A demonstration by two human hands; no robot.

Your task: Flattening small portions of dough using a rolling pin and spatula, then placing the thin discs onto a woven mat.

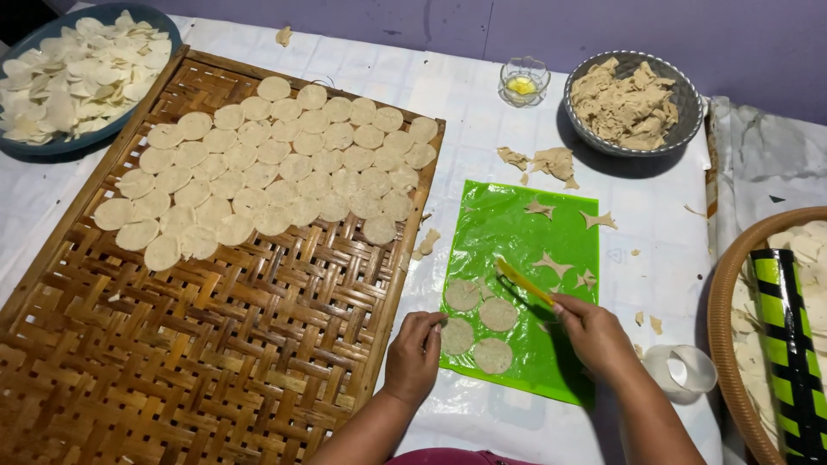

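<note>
— Where are the dough rounds (479,325) from your seat?

— I see four on the green mat (517,226), lying between the hands. Left hand (413,355) pinches the edge of one round; right hand (593,333) grips a yellow scraper (524,282), tip beside another.

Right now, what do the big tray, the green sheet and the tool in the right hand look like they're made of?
The tray looks like woven bamboo or cane strips, brown with a slight sheen, in a wooden frame. The green sheet seems to be thin flexible plastic, glossy and a little wrinkled. The tool in the right hand is a flat yellow strip, probably plastic; I can't tell for sure.
</note>
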